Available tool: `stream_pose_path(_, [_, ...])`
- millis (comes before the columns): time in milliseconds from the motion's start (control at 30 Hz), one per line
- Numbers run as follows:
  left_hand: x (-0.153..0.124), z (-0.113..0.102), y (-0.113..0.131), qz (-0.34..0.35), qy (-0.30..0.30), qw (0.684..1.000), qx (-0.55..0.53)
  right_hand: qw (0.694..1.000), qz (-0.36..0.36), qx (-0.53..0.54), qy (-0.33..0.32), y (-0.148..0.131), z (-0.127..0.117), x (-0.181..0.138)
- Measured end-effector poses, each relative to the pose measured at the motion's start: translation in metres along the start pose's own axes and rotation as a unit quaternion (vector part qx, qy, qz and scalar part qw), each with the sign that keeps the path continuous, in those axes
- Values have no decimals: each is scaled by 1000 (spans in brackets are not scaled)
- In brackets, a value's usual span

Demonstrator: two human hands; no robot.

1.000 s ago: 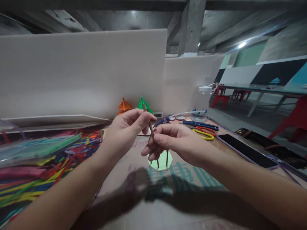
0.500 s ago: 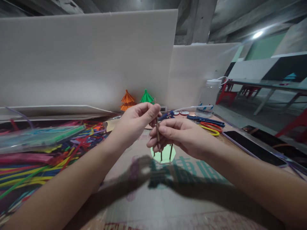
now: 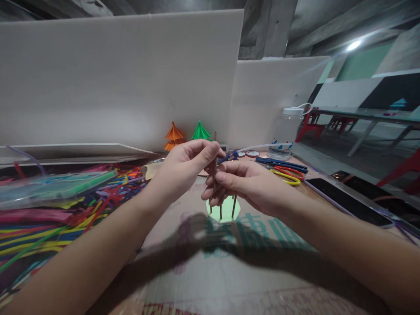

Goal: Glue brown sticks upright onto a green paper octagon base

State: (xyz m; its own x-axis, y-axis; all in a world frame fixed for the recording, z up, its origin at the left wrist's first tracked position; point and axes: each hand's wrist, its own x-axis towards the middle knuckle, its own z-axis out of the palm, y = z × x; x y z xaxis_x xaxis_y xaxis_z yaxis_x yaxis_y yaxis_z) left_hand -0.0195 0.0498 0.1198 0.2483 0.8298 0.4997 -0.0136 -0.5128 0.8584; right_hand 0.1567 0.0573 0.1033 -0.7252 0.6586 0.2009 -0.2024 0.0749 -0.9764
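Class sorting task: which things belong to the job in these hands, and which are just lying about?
In the job:
brown stick, pinched in the left hand and right hand
pale green base with brown posts
possibly the blue glue gun

Probably just lying about:
smartphone
clear drinking bottle
red chair

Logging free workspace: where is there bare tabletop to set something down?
The near tabletop, partly shadowed, bordered by the green base ahead, with the left forearm and right forearm beside. A smaller patch lies between left forearm and base. Crowded: left, coloured strips and plastic case; right, phone, bottle.
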Motion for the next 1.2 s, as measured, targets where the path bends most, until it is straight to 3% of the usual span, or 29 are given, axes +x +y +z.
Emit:
stream_pose_path(133, [-1, -1, 4, 20, -9, 1000, 3, 999, -6, -42, -1, -2, -1, 2])
stream_pose_path(300, [-5, -1, 12, 14, -63, 997, -49, 995, -8, -95, -2, -7, -5, 3])
stream_pose_path(667, [-10, 2, 13, 24, -89, 993, -74, 991, 4, -130, -25, -18, -6, -3])
stream_pose_path(800, [-9, -2, 15, 84, -39, 996, 3, 991, -1, -130, -18, -20, -12, -2])
stream_pose_path(900, [-10, -9, 16, 115, 17, 986, 118, 989, -61, -130, 38, -26, -21, -1])
stream_pose_path(1000, [-9, -15, 13, 161, 30, 944, 288, 971, -131, -162, 116, -30, -27, -1])
stream_pose_path(1067, [-8, -15, 7, 240, 24, 880, 410, 951, -160, -219, 149, -30, -25, -2])
stream_pose_path(1133, [-7, -13, 1, 305, 3, 817, 490, 927, -182, -288, 157, -29, -18, -3])
stream_pose_path(1200, [-5, -12, -4, 317, -22, 794, 518, 913, -196, -329, 138, -30, -13, -4])
